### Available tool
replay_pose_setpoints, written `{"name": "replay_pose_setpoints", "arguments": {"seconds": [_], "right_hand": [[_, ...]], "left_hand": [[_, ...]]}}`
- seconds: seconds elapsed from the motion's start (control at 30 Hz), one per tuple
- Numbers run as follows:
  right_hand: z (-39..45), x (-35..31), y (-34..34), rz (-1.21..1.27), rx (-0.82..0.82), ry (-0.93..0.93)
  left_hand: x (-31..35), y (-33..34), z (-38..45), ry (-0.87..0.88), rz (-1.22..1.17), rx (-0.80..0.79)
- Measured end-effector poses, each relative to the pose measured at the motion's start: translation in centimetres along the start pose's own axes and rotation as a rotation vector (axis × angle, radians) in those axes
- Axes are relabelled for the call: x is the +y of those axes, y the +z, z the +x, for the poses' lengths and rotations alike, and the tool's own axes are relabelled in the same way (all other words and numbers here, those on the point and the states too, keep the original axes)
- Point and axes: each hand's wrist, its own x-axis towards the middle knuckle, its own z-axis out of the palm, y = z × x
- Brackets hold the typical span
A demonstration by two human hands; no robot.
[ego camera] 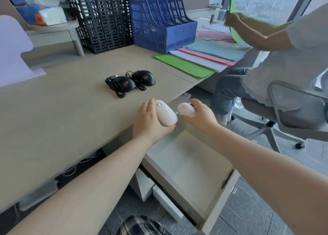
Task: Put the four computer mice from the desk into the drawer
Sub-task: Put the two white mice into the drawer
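- Pale pink plastic fills both of my hands: the left hand is curled around the larger pink mouse, thumb under its near end and fingers wrapped along its far side, so the hand is closed on it, not flat.
- From my view the right hand grips the smaller pink mouse, fingers bent over its right side and thumb beneath it (the palm side is hidden, so I cannot tell how deep it sits).
- Both pink mice are lifted off the desk and sit just beside each other at its front edge, above the back end of the open drawer.
- I see the drawer pulled well out beneath my forearms, its pale floor bare where it shows.
- Two black mice lie on the desktop beyond my hands, side by side and touching, with their cables bundled around them.
- Farther back stand a black file rack and a blue file rack, with coloured folders fanned out to the right of them.
- At my right a seated person holds up a green sheet.
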Motion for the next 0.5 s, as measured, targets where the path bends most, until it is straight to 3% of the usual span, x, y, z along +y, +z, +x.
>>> {"name": "replay_pose_setpoints", "arguments": {"seconds": [0.2, 0.37, 0.5], "right_hand": [[-0.8, 3.0, 2.0, -0.040, -0.143, 0.079], [-0.6, 5.8, 5.3, -0.172, -0.278, 0.139], [-0.2, 7.3, 8.1, -0.235, -0.357, 0.159]], "left_hand": [[1.2, 3.5, -3.7, -0.041, 0.093, -0.063], [-0.3, 7.5, -5.9, -0.178, 0.207, -0.364], [-2.0, 10.0, -5.9, -0.218, 0.288, -0.512]]}}
